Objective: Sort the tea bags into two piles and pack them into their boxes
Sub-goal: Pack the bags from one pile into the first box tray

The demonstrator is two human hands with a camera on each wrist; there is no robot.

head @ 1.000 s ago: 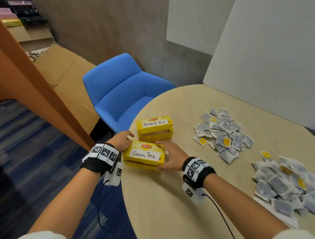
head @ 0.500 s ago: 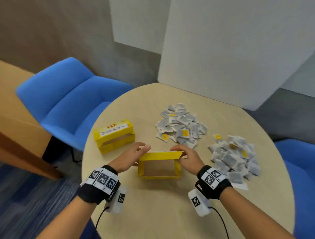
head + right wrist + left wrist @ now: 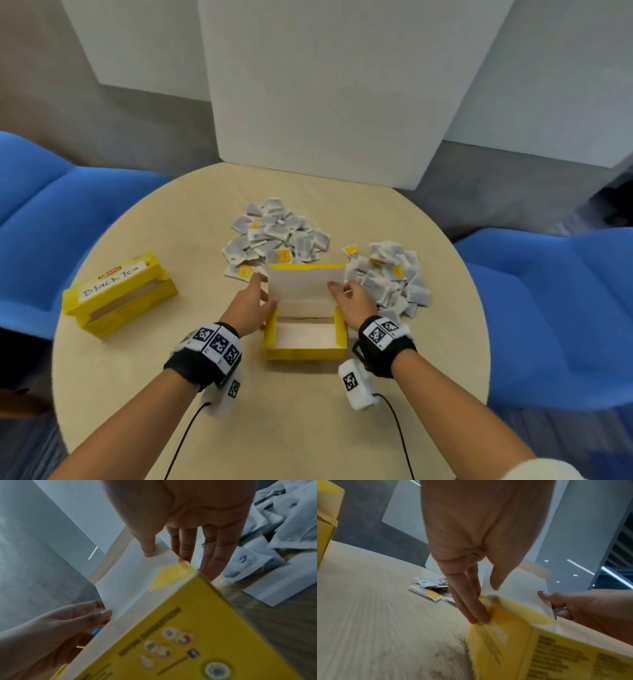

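Open box (image 3: 304, 337): a yellow carton, near the front middle of the round surface (image 3: 274, 428), between the 2 hands; pale and bare inside as far as the head view shows.
Lid (image 3: 306, 284): a white-lined flap with a yellow top edge, raised upright at the far side of the open box.
Left grip (image 3: 249, 306): the left hand is at the lid's left edge, thumb on the white inner face and fingers (image 3: 471, 609) straight down the outside of the corner, so the flap is pinched between them.
Right grip (image 3: 352, 301): the right hand pinches the lid's right edge, thumb tip on the inner face, fingers (image 3: 212, 555) behind it.
Near pile (image 3: 390, 277): grey-white tea bags, a few with yellow tags, heaped just right of the lid and close behind the right hand.
Far pile (image 3: 277, 236): more grey-white tea bags with some yellow tags, heaped just beyond the lid, toward the middle of the surface.
Black Tea box (image 3: 118, 294): a second yellow carton with a handwritten "Black Tea" label, lying well to the left, apart from both piles, its long side facing us showing a slot.
Surroundings: 2 blue chairs, one at the left (image 3: 51, 219) and one at the right (image 3: 561, 308); white panels (image 3: 325, 96) stand behind the surface.
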